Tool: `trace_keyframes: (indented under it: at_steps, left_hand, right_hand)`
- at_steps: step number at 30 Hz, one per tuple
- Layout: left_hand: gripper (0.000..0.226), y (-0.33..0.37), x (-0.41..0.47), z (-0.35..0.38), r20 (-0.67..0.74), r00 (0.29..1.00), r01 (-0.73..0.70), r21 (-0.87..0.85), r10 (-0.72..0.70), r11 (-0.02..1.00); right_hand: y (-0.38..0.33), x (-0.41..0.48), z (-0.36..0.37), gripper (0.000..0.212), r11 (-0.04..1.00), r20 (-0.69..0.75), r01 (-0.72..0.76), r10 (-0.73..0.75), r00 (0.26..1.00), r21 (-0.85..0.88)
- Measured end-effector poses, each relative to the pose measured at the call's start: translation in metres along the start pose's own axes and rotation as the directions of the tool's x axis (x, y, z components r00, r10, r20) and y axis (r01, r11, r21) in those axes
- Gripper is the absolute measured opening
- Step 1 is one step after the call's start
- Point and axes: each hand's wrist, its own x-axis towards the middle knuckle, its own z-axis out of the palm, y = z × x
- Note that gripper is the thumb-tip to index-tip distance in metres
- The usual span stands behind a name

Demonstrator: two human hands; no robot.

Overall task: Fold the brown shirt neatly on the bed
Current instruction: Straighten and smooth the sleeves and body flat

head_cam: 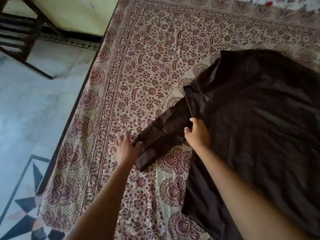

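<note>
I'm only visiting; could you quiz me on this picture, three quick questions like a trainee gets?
1. True or false: the brown shirt is already folded into a neat square.
2. Which hand grips the shirt where the sleeve meets the body? A left, B right.
3. Fill in: the left hand touches the sleeve's ____.
Key: 1 false, it lies spread on the bedspread; 2 B, the right hand; 3 end.

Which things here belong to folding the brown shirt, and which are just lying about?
In the job: brown shirt; printed bedspread under it; left hand at the sleeve end; right hand gripping the sleeve's top.
Just about: wooden chair; patterned floor.
</note>
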Motion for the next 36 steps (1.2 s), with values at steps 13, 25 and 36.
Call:
trace_keyframes:
  at_steps: [13, 25, 36]
  left_hand:
    - [0.012, 0.004, 0.048, -0.029, 0.009, 0.99, -0.142, 0.009, 0.142, 0.99]
    - [0.026, -0.05, 0.138, -0.139, -0.351, 0.935, 0.04, -0.054, -0.057, 0.998]
    - [0.057, -0.058, 0.126, -0.087, -0.289, 0.866, 0.273, -0.412, -0.409, 0.869]
  right_hand:
    - [-0.008, 0.044, 0.027, 0.023, 0.809, 0.017, -0.44, 0.471, 0.882, 0.391]
    - [-0.099, 0.052, 0.092, 0.025, 0.461, 0.597, -0.665, 0.308, 0.741, 0.588]
    - [-0.104, 0.061, 0.079, 0.029, 0.912, -0.315, 0.354, -0.405, 0.858, -0.207]
